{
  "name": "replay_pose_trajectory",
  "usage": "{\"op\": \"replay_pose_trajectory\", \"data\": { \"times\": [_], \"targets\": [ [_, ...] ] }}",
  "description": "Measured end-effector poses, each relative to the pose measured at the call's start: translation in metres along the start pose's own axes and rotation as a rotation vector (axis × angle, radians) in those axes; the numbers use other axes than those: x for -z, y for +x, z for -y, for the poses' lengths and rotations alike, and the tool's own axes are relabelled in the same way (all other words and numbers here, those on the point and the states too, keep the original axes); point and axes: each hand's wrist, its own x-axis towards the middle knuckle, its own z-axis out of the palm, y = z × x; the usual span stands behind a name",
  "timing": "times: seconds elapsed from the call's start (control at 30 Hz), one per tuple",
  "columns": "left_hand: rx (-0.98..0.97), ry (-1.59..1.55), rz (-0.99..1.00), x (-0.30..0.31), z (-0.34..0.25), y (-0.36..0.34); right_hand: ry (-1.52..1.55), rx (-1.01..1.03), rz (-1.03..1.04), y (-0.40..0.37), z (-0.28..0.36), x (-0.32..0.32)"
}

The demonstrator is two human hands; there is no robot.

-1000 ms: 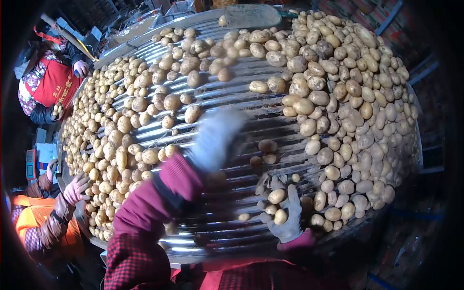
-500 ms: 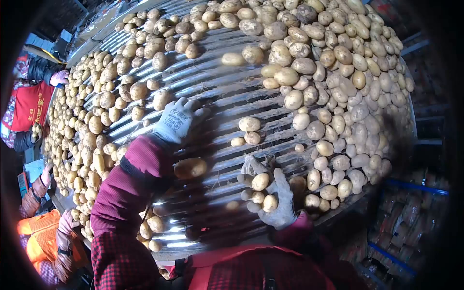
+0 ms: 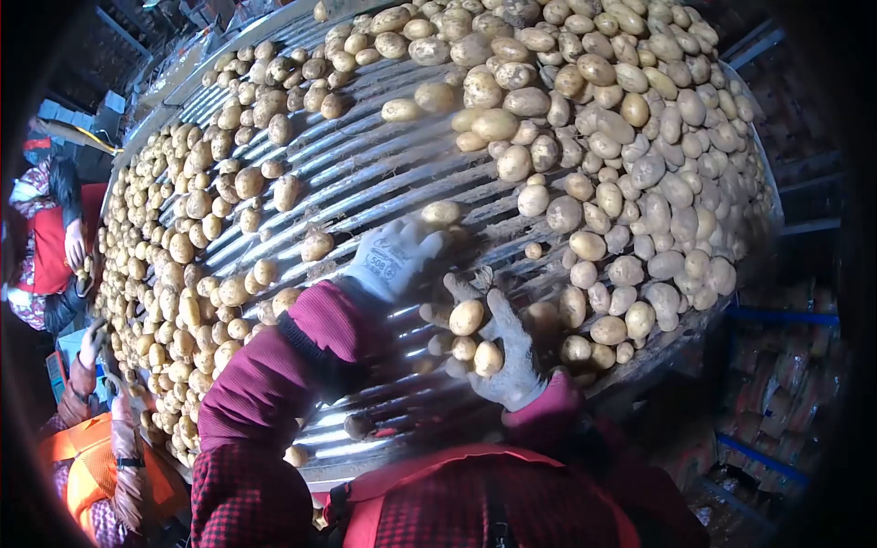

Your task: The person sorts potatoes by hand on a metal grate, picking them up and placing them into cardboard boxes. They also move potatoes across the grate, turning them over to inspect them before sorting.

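Observation:
My left hand (image 3: 395, 259), in a pale printed work glove, lies palm down over the slatted metal rack (image 3: 361, 160). Its fingers bend downward and their tips are hidden, so what lies under them cannot be made out. A potato (image 3: 441, 214) touches or nearly touches the far side of these fingers. To the right and closer to my body, my right hand (image 3: 513, 358), in a dirty grey glove, is turned palm up. Its curled fingers cradle three potatoes, the largest (image 3: 466, 318) nearest the fingertips and another (image 3: 488, 358) against the palm.
A thick heap of potatoes (image 3: 639, 173) covers the rack's right side, and more potatoes (image 3: 183, 247) spread along the left. At the left edge are a person in a red apron (image 3: 50, 247) and another in an orange vest (image 3: 91, 457). Blue bars (image 3: 781, 317) stand at the right.
My left hand has moved right and nearer to my right hand, covering the spot where small potatoes lay. My right hand still holds its three potatoes. The whole view has shifted slightly.

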Motion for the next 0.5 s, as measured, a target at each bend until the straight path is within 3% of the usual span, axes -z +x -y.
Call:
{"op": "replay_pose_trajectory", "data": {
  "times": [0.03, 0.07, 0.13, 0.17, 0.2, 0.23, 0.27, 0.3, 0.33, 0.43, 0.5],
  "targets": [
    [-0.017, 0.033, -0.108, -0.004, 0.002, -0.005, 0.068, -0.03, 0.005, 0.0, 0.006, -0.007],
    [0.025, -0.099, -0.032, -0.004, 0.005, -0.002, 0.14, -0.068, 0.005, 0.0, 0.007, -0.012],
    [0.1, -0.482, -0.311, -0.006, 0.004, -0.021, 0.135, -0.026, -0.028, 0.0, 0.006, -0.018],
    [0.258, -0.753, -0.303, 0.021, -0.025, -0.026, 0.119, 0.021, -0.063, 0.003, 0.001, -0.011],
    [0.074, -0.609, -0.363, 0.03, -0.037, -0.03, 0.099, 0.068, -0.096, 0.007, -0.01, 0.002],
    [-0.099, -0.459, -0.44, 0.039, -0.05, -0.034, -0.413, 0.347, -0.025, 0.003, -0.014, 0.002],
    [-0.081, -0.53, -0.395, 0.04, -0.063, -0.04, -0.892, 0.665, -0.1, -0.001, -0.018, 0.002],
    [-0.129, -0.458, -0.333, 0.041, -0.074, -0.043, -1.034, 0.854, -0.087, -0.002, -0.023, 0.006],
    [-0.181, -0.382, -0.273, 0.041, -0.083, -0.042, -1.06, 0.874, -0.061, -0.001, -0.022, 0.013],
    [-0.27, -0.319, -0.32, 0.039, -0.091, -0.043, -0.858, 0.601, -0.002, 0.004, -0.019, 0.026],
    [-0.219, -0.332, -0.37, 0.05, -0.091, -0.052, -0.574, 0.504, -0.149, 0.008, -0.021, 0.007]
  ]
}}
